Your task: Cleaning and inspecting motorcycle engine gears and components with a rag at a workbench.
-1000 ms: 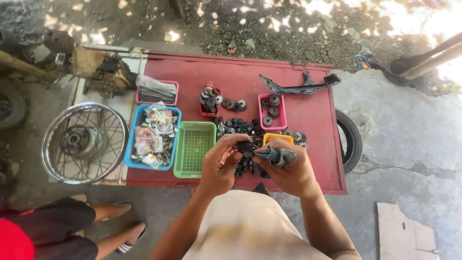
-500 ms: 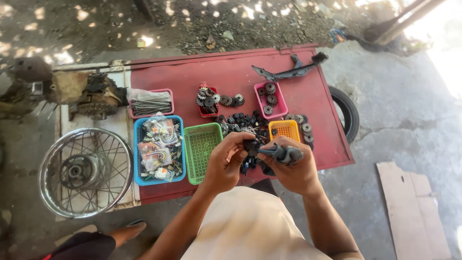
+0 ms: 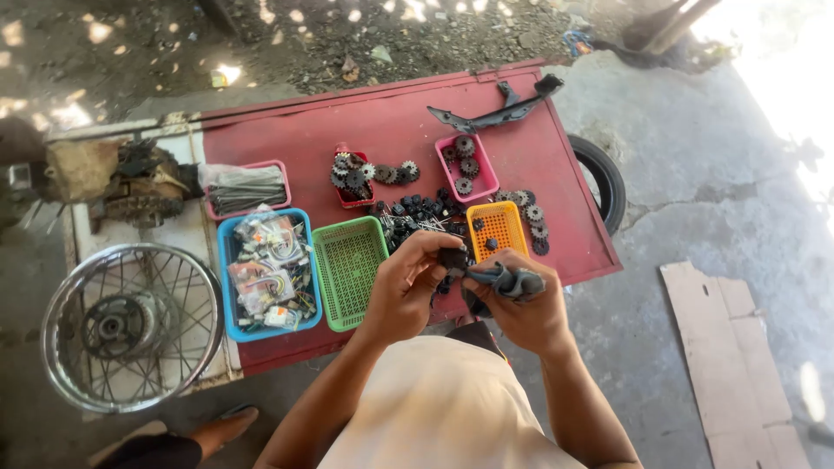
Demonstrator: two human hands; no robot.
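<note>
Head view shows the left hand pinching a small dark part, the right hand gripping a grey rag, above a red table; green basket and orange basket lie just beside.

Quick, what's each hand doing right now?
Left hand: fingers pinched shut on a small dark part.
Right hand: closed around a grey rag, held against that part.

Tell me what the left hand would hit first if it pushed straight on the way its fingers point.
The left hand points rightward at the small dark metal part it pinches; just beyond is the right hand, gripping a grey rag. Depth is uncertain.
</note>
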